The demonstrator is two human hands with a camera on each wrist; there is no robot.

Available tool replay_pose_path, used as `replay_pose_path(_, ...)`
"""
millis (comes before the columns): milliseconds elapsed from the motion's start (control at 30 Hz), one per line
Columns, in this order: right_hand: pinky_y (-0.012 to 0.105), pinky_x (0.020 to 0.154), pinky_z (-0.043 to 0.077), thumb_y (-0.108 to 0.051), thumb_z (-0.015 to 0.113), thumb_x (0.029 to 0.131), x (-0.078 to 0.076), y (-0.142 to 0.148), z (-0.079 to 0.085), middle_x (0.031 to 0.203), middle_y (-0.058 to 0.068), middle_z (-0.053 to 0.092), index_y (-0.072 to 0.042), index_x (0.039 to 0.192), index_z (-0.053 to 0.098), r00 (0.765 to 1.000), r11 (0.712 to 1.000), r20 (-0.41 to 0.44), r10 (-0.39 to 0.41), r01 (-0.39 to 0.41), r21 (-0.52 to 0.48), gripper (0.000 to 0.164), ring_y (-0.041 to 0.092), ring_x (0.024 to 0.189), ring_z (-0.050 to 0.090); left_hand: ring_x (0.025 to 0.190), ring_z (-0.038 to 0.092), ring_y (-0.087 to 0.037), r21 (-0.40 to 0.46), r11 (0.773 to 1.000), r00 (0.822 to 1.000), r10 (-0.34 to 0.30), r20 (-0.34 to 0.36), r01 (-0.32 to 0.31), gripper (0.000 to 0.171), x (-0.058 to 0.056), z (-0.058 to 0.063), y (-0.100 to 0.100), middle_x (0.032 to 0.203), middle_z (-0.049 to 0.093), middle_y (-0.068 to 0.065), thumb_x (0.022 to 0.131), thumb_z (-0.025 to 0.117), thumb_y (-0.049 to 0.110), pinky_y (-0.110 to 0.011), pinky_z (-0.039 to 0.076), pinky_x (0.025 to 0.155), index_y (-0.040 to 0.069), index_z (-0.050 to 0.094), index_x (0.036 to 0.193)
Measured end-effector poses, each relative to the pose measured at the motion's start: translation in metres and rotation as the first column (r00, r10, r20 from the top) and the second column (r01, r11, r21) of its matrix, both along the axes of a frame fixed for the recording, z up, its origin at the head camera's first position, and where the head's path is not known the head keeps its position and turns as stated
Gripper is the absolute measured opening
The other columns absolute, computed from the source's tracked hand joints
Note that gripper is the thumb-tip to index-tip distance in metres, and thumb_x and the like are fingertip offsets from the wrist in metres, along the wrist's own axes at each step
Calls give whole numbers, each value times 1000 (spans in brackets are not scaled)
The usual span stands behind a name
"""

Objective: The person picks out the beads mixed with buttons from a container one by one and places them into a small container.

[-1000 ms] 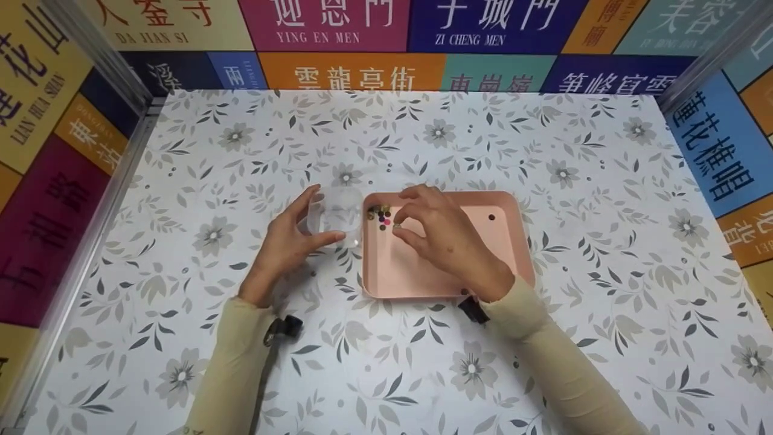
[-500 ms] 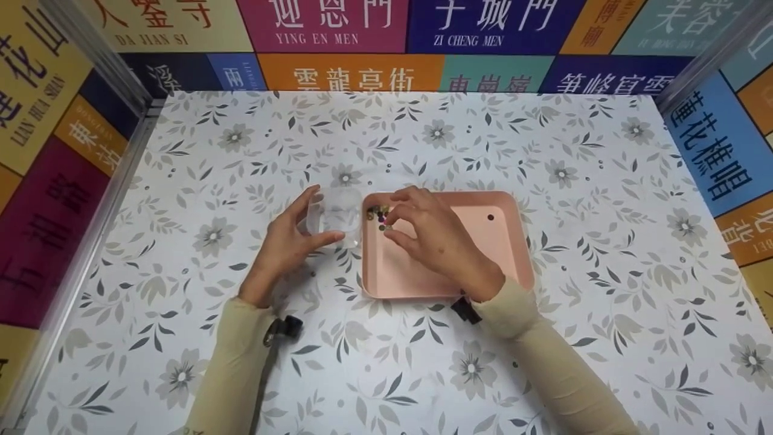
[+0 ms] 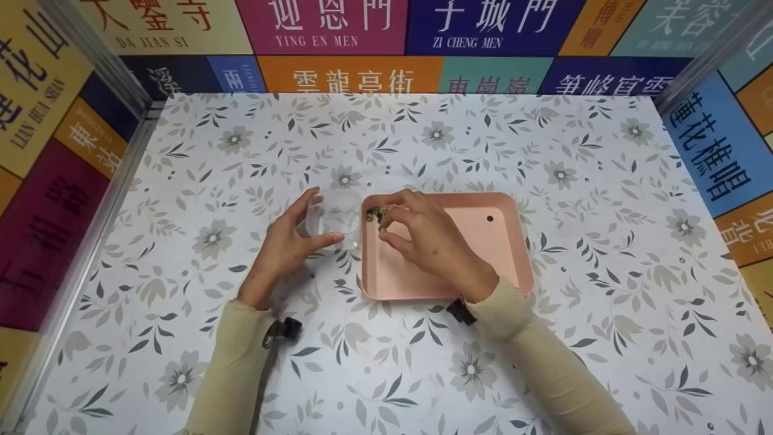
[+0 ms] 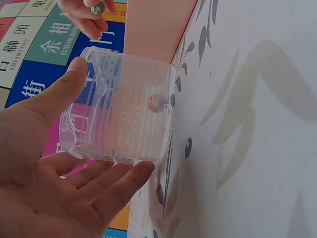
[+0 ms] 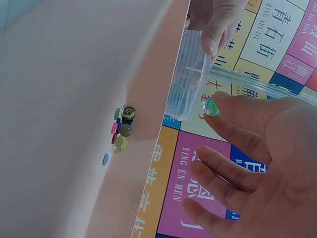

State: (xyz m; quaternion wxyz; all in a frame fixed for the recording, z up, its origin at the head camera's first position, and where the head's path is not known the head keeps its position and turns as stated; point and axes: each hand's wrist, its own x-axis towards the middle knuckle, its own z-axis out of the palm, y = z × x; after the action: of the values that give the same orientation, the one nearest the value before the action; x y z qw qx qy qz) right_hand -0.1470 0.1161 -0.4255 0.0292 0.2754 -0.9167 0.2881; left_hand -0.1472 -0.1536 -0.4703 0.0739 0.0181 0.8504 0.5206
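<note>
One green-streaked marble (image 5: 211, 107) pinched in R hand (image 3: 426, 229), clear plastic box (image 3: 333, 216) gripped in L hand (image 3: 295, 234), pink tray (image 3: 410, 283) on the bench (image 3: 374, 374).
R hand holds the marble betw. thumb & index fingertip, over the tray's L part; other fingers bent, apart from it. L hand grips the box, thumb on one side, fingers opp.; box is upright, just L of tray (can't tell if touching). Inside box, low down: 1 see-thru marble (image 4: 157, 103). Tray's far L corner has a cluster incl. dark striped marble (image 5: 129, 112), yellow-green marble (image 5: 120, 143) & pink disc (image 5: 115, 128); blue disc (image 5: 105, 159) sits a bit apart. Dark disc (image 3: 490, 219) lies alone, far R of tray. Lettered panels (image 3: 331, 27), multi-color, along bench's far edge.
</note>
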Motion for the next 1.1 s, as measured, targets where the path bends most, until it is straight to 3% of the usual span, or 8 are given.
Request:
replay_pose_path(400, 43, 107, 50, -20, 76, 97, -1, -6, -5, 136, 2, 66, -17, 93, 73, 1000, 999, -12, 26, -26, -30, 5, 24, 127, 61, 158, 33, -35, -10, 1000, 1000, 6, 10, -6, 105, 1, -1, -1, 167, 41, -9, 81, 90, 40, -50, 34, 127, 24, 30, 166)
replay_pose_path(733, 42, 109, 49, -19, 78, 95, -2, -11, -4, 137, -1, 66, -15, 98, 76, 999, 998, -26, 43, -44, -35, 5, 21, 128, 61, 157, 34, -34, 8, 1000, 1000, -3, 15, 3, 105, -2, -1, 0, 167, 41, -9, 80, 91, 39, -48, 32, 129, 25, 31, 165)
replay_pose_path(1100, 42, 107, 46, -22, 77, 96, -1, -17, -4, 134, -1, 65, -17, 101, 77, 998, 998, -28, 53, -54, -40, 7, 23, 124, 60, 156, 36, -35, -22, 1000, 1000, -3, 3, 3, 102, -1, 0, 0, 166, 42, -8, 83, 89, 38, -50, 39, 124, 25, 32, 165)
